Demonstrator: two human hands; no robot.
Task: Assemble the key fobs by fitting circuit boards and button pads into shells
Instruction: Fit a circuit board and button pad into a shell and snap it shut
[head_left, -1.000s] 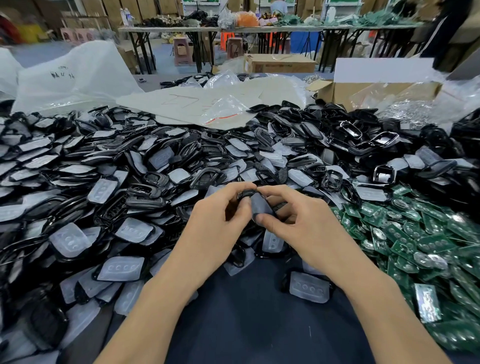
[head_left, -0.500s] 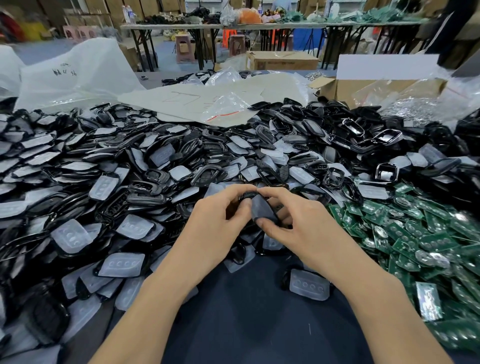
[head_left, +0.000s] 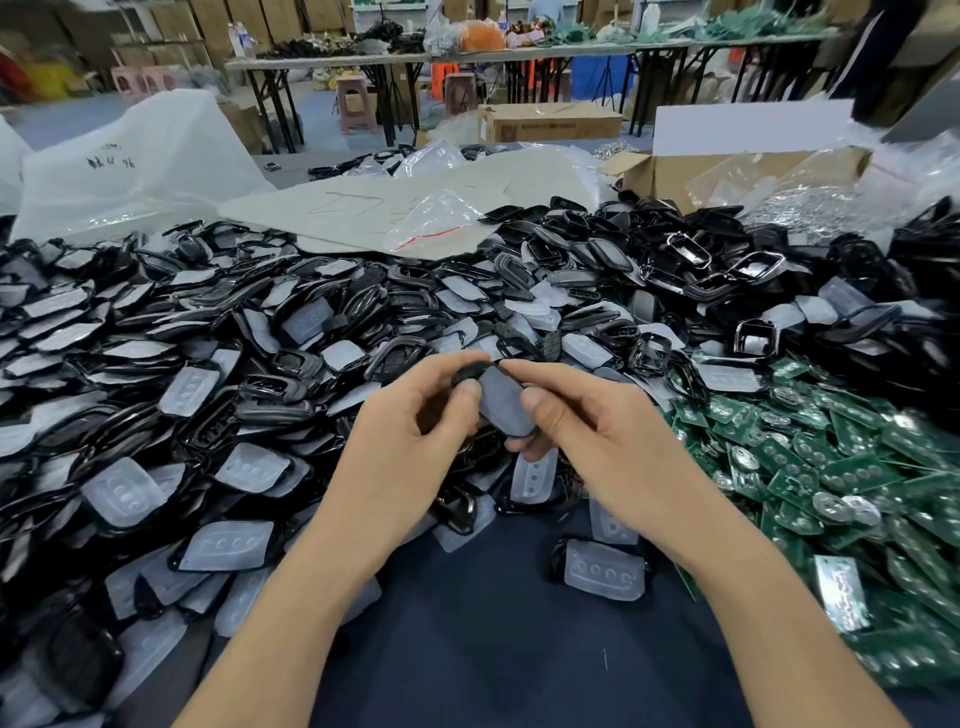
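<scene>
Head view: a table (head_left: 493, 649) under dark cloth carries two heaps, each too many to count. The larger heap, of black shells (head_left: 597, 249) mixed with frosted pads (head_left: 124, 491), runs from the left edge across the middle to the far right corner. The smaller heap, of green boards (head_left: 831, 467) with round silver contacts, lies along the right edge. One pad (head_left: 602, 571) with four button bumps sits by itself on the bare cloth near the front edge, atop a dark shell.

Behind the heaps, toward the far edge, lie one white bag (head_left: 135, 161) at the left and one open carton (head_left: 675, 171) at the right.

Two bare hands meet above the middle of the table. The left hand (head_left: 410, 441) and right hand (head_left: 587, 431) each pinch one fob between thumb and forefinger. That fob is a single glossy black shell (head_left: 470, 370), curved at its top, with one grey translucent pad (head_left: 501, 402) lying in it, tilted down to the right. Both thumbs press on the pad's face, one at each side; both forefingers curl over the shell's upper rim.
</scene>
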